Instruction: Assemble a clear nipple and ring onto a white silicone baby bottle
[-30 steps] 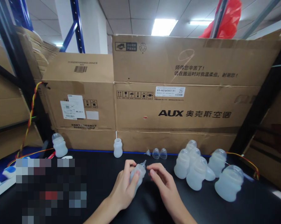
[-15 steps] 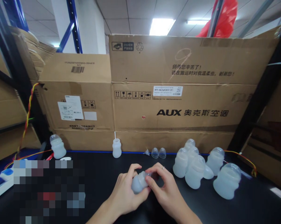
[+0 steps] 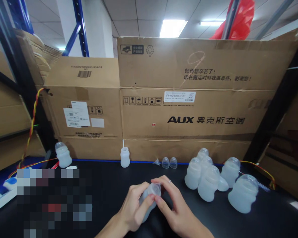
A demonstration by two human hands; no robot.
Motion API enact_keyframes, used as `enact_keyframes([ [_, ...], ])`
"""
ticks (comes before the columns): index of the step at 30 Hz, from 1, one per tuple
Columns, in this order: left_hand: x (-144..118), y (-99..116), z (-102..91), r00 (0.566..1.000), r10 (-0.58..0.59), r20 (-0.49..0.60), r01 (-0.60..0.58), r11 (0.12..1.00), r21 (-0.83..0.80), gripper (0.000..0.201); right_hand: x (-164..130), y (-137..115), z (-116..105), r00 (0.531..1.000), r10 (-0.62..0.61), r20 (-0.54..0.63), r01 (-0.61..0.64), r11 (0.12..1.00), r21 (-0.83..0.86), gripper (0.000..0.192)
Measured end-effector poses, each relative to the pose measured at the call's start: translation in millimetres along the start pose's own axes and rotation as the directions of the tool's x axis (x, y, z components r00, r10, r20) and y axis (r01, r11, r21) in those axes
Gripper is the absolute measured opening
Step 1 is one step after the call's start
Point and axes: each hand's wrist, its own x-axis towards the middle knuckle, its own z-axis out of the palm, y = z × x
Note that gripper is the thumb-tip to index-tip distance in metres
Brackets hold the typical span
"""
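Note:
My left hand (image 3: 134, 206) is wrapped round a milky, translucent baby bottle (image 3: 149, 208), held tilted above the black table with its top towards me. The fingers and thumb of my right hand (image 3: 170, 203) close round the clear top of the same bottle. My fingers partly cover the top, so I cannot tell whether it is a cap or a collar. Beyond my hands stand two clear dome caps (image 3: 169, 163) and a small clear teat (image 3: 156, 162). An uncapped bottle (image 3: 125, 158) stands upright at the back.
Several capped baby bottles (image 3: 208, 183) are grouped on the right, some leaning or lying. Another capped bottle (image 3: 63, 155) stands at the back left. A cardboard wall (image 3: 144, 132) closes off the black table (image 3: 104, 188). The front left is blurred out.
The bottle has turned in my hands, so its top now faces up towards me. My right fingers have shifted round its top. The view has moved slightly.

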Motion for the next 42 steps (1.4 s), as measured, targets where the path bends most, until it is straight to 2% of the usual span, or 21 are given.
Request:
enact_keyframes([
  [5, 0.1, -2.0, 6.2, 0.999, 0.005, -0.054, -0.009, 0.998, -0.064, 0.055, 5.3, -9.4, -0.4, 0.999, 0.047, 0.003, -0.046, 0.993, -0.113, 0.023],
  [8, -0.6, -2.1, 7.7, 0.994, 0.015, -0.109, -0.021, 0.998, -0.060, 0.056, 4.4, -14.0, 0.2, 0.999, 0.027, 0.018, -0.023, 0.980, -0.200, 0.020],
  [10, -0.3, -2.3, 6.7, 0.990, 0.027, -0.136, -0.027, 1.000, 0.005, 0.052, 4.2, -14.0, -0.2, 1.000, -0.002, -0.015, -0.001, 0.976, -0.219, 0.021],
  [13, 2.6, -7.0, 2.3, 0.982, 0.001, -0.187, 0.049, 0.963, 0.265, 0.045, 7.5, -7.3, -6.3, 0.988, -0.011, -0.156, -0.023, 0.977, -0.210, 0.022],
  [16, 8.2, -21.5, -5.7, 0.963, -0.041, -0.265, 0.159, 0.882, 0.443, 0.034, 13.5, 5.4, -20.2, 0.932, 0.024, -0.363, -0.116, 0.965, -0.235, 0.027],
  [19, 14.4, -42.3, -18.8, 0.928, -0.033, -0.371, 0.234, 0.827, 0.512, 0.026, 17.2, 17.8, -35.6, 0.832, 0.075, -0.549, -0.261, 0.927, -0.270, 0.042],
  [21, 17.8, -54.8, -30.7, 0.890, -0.009, -0.455, 0.289, 0.784, 0.549, 0.033, 17.5, 23.7, -42.7, 0.785, 0.101, -0.612, -0.345, 0.891, -0.295, 0.049],
  [24, 20.8, -67.7, -50.8, 0.831, 0.034, -0.555, 0.358, 0.731, 0.581, 0.049, 16.3, 28.7, -46.0, 0.749, 0.094, -0.656, -0.415, 0.839, -0.353, 0.053],
  [26, 21.9, -74.0, -62.7, 0.814, 0.042, -0.579, 0.381, 0.715, 0.587, 0.055, 15.9, 29.7, -44.7, 0.728, 0.077, -0.681, -0.444, 0.810, -0.383, 0.053],
  [29, 23.2, -82.6, -73.2, 0.828, 0.004, -0.560, 0.387, 0.720, 0.576, 0.056, 17.0, 26.7, -41.0, 0.715, -0.078, -0.695, -0.417, 0.750, -0.513, 0.049],
  [33, 24.6, -87.5, -71.0, 0.893, -0.035, -0.448, 0.327, 0.734, 0.595, 0.056, 16.4, 14.2, -31.8, 0.685, -0.394, -0.613, -0.304, 0.610, -0.732, 0.039],
  [35, 24.4, -86.1, -66.5, 0.918, -0.037, -0.394, 0.296, 0.725, 0.622, 0.056, 13.3, 9.0, -22.0, 0.718, -0.442, -0.538, -0.189, 0.621, -0.761, 0.033],
  [37, 23.7, -83.7, -62.6, 0.932, -0.038, -0.361, 0.280, 0.708, 0.649, 0.054, 10.6, 9.0, -8.4, 0.799, -0.412, -0.437, -0.056, 0.673, -0.737, 0.031],
  [39, 22.7, -81.9, -60.2, 0.940, -0.043, -0.338, 0.271, 0.693, 0.668, 0.052, 12.2, 15.5, 7.0, 0.889, -0.326, -0.322, 0.015, 0.723, -0.691, 0.030],
  [40, 22.3, -81.6, -59.4, 0.944, -0.046, -0.327, 0.267, 0.687, 0.675, 0.052, 15.4, 21.0, 14.4, 0.921, -0.276, -0.275, 0.015, 0.730, -0.683, 0.032],
  [42, 21.6, -81.7, -58.5, 0.951, -0.054, -0.305, 0.259, 0.678, 0.688, 0.052, 27.2, 35.0, 26.3, 0.954, -0.160, -0.252, -0.075, 0.687, -0.722, 0.039],
])
